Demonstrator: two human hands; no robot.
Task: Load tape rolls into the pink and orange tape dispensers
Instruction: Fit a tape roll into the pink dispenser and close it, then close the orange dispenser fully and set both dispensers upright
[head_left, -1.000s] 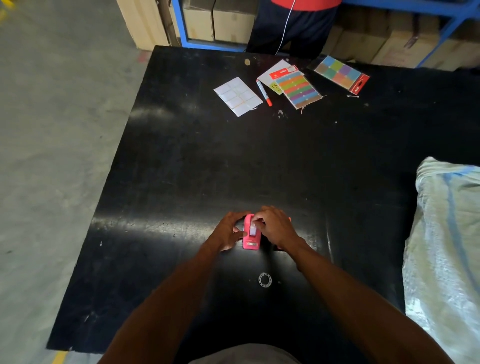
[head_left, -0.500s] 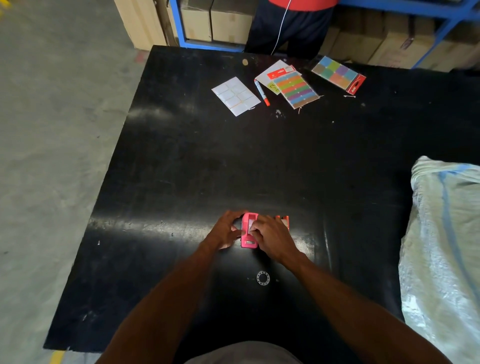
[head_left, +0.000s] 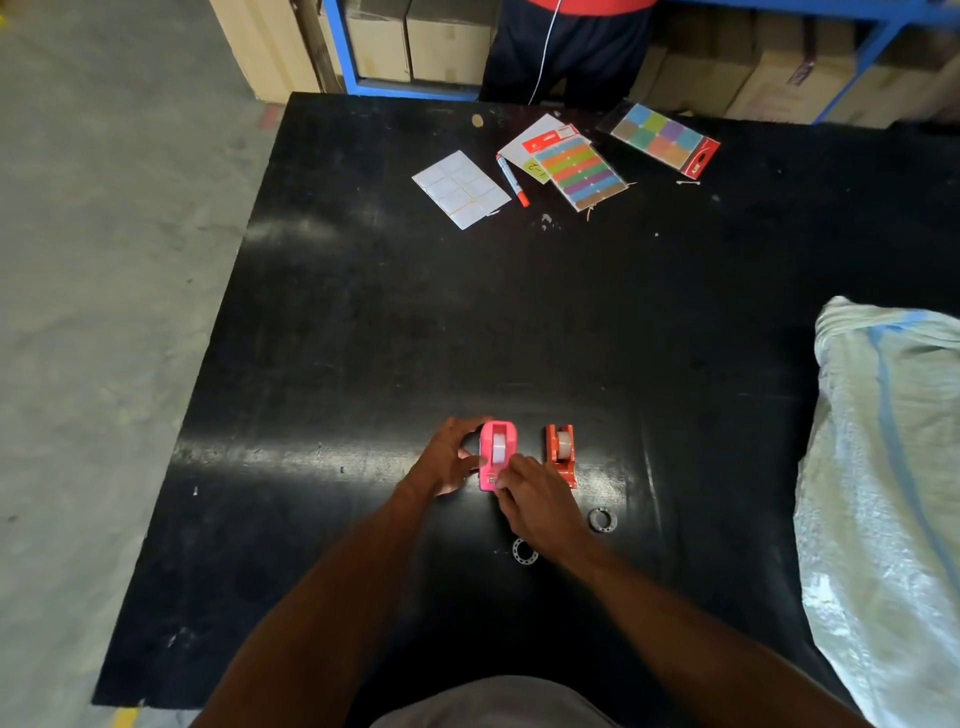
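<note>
A black desk (head_left: 363, 322) fills most of the view, with grey concrete floor (head_left: 104, 260) along its nine o'clock side. At three to four o'clock a pale woven sack (head_left: 883, 493) with a blue stripe lies over the desk's edge. Beyond the twelve o'clock edge stand cardboard boxes (head_left: 447, 47) in a blue frame, and a person in dark trousers (head_left: 566, 57) stands there.

Both forearms reach in from six o'clock. The left hand (head_left: 447, 460) is curled around the nine o'clock side of the pink tape dispenser (head_left: 497, 453), fingers and thumb grasping its body. The right hand (head_left: 537, 501) is at the dispenser's six o'clock end, fingertips pinched at the cutter end; I cannot tell whether they grip tape or only touch it. A whitish tape roll (head_left: 498, 447) sits in the pink dispenser's well.

Just beside it at three o'clock, apart from both hands, stands the orange tape dispenser (head_left: 561, 454), with a roll seated in it.

Toward twelve o'clock lie a white label sheet (head_left: 460, 188), a pack of striped coloured flags (head_left: 579, 171), a pack of coloured squares (head_left: 662, 137), and a pen with a red cap (head_left: 511, 179) between sheet and flags.

Near the right wrist two small rings lie flat on the desk: one (head_left: 602, 519) at its three o'clock, another (head_left: 524, 552) at its seven o'clock.
</note>
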